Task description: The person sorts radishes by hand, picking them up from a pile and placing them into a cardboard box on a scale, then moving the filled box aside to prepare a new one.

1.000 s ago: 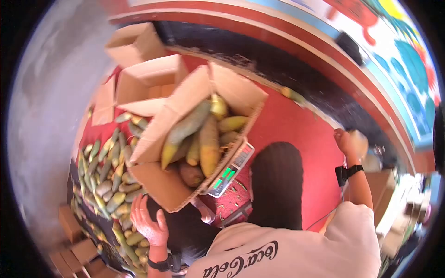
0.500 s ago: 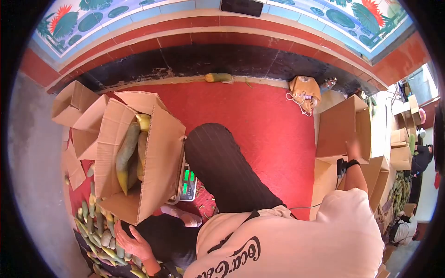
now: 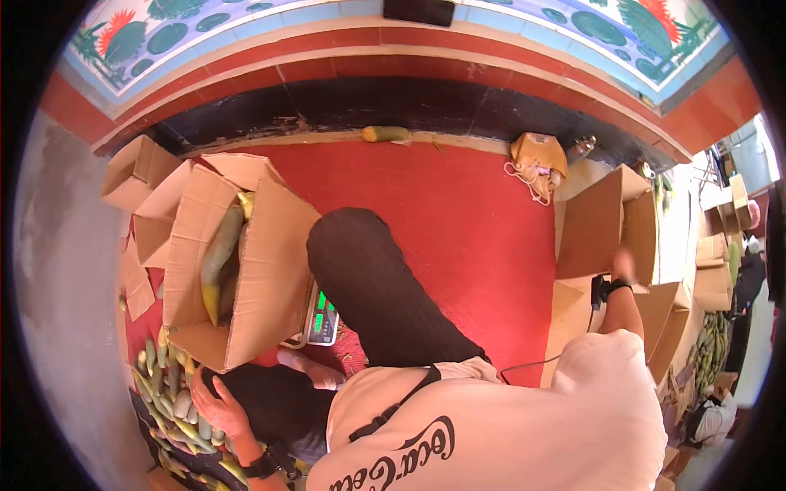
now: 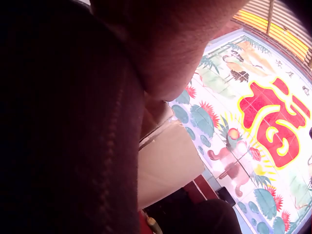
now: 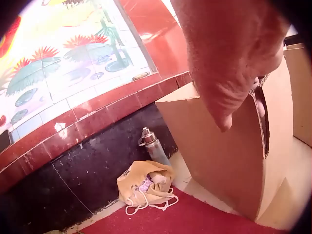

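My left hand [image 3: 223, 409] is beside my dark-trousered leg, fingers spread and extended, holding nothing; it is close below an open cardboard box [image 3: 274, 270] containing long green-yellow vegetables [image 3: 219, 254]. That box tilts on a scale with green digits [image 3: 323, 319]. Far to the right, my right hand [image 3: 624, 266] is at the edge of an upright empty-looking box [image 3: 591, 225]. In the right wrist view, the hand [image 5: 234, 63] grips this box [image 5: 219, 151] by its edge, thumb on the near side, fingertips partly visible behind. The left wrist view shows part of the left hand [image 4: 170, 44].
Many vegetables [image 3: 168, 401] lie in a pile at lower left. Other open boxes [image 3: 139, 172] stand at the back left. A tan drawstring bag [image 3: 538, 164] and a metal bottle [image 3: 581, 147] are by the wall. One vegetable [image 3: 385, 133] lies at the wall's base.
The head view has swung rightward since a second ago. My right hand, earlier over the red floor covering near the bag, is now at the box. The left hand remains near the leg, fingers extended.
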The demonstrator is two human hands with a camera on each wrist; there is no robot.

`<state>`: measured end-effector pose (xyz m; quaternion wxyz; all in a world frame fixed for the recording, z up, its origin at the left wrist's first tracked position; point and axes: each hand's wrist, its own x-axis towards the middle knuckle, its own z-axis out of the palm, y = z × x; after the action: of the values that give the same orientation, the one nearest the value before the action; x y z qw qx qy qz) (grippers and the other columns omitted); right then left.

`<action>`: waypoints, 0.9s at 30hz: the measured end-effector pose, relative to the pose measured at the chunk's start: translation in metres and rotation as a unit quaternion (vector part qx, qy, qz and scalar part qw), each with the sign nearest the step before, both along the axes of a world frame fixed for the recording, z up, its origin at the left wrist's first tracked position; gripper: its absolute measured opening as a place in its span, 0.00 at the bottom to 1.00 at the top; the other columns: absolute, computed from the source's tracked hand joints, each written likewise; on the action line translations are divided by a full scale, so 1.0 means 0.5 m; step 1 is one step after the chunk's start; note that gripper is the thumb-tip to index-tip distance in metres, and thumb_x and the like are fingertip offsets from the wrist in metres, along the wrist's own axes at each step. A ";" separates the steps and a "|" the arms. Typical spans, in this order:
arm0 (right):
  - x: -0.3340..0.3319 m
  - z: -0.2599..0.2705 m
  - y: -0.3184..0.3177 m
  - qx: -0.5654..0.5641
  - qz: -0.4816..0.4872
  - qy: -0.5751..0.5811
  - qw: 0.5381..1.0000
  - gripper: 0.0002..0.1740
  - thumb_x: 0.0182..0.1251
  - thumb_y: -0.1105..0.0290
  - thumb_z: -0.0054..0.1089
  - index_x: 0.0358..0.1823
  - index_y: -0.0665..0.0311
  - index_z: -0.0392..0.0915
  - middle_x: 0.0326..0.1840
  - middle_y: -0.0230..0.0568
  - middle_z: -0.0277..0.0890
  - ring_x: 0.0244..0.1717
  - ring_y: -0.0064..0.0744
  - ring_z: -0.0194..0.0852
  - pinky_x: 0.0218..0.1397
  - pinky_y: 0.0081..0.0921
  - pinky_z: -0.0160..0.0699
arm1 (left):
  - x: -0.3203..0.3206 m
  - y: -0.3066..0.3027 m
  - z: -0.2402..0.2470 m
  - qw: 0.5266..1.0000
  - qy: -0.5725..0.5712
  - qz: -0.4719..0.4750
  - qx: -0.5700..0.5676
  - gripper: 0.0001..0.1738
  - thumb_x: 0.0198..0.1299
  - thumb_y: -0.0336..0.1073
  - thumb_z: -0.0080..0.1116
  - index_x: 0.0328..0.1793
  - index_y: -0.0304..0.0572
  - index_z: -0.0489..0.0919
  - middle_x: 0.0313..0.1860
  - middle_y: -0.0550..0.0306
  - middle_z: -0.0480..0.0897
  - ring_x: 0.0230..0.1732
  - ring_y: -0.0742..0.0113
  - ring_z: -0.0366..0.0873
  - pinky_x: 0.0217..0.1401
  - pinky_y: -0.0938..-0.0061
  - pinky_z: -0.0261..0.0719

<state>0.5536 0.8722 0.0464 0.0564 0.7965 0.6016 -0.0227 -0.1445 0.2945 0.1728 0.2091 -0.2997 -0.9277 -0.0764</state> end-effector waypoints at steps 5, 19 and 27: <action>-0.079 0.048 -0.044 0.003 -0.103 0.002 0.995 0.21 0.65 0.55 0.46 0.53 0.59 0.74 0.56 0.49 0.75 0.58 0.50 0.72 0.57 0.46 0.72 | -0.001 -0.005 -0.002 1.000 -0.005 0.004 -0.008 0.21 0.68 0.43 0.45 0.58 0.33 0.72 0.55 0.45 0.76 0.58 0.46 0.71 0.63 0.56 0.64; -0.030 0.007 -0.044 0.021 0.068 -0.009 0.997 0.16 0.61 0.63 0.51 0.43 0.66 0.78 0.46 0.56 0.78 0.52 0.52 0.75 0.53 0.41 0.74 | 0.001 -0.011 0.001 1.000 -0.010 -0.007 0.006 0.21 0.69 0.43 0.44 0.59 0.33 0.72 0.56 0.45 0.76 0.58 0.46 0.71 0.65 0.55 0.63; -0.009 0.039 -0.134 0.026 0.133 0.022 0.990 0.15 0.59 0.62 0.54 0.41 0.66 0.77 0.41 0.56 0.78 0.47 0.56 0.75 0.50 0.45 0.73 | -0.015 -0.010 -0.003 0.999 -0.027 -0.017 -0.001 0.22 0.69 0.44 0.44 0.59 0.32 0.72 0.56 0.44 0.76 0.58 0.45 0.70 0.64 0.56 0.63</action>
<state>0.5489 0.8050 0.0658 0.0246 0.7097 0.7039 -0.0170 -0.1522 0.2893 0.1711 0.1822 -0.3135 -0.9278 -0.0874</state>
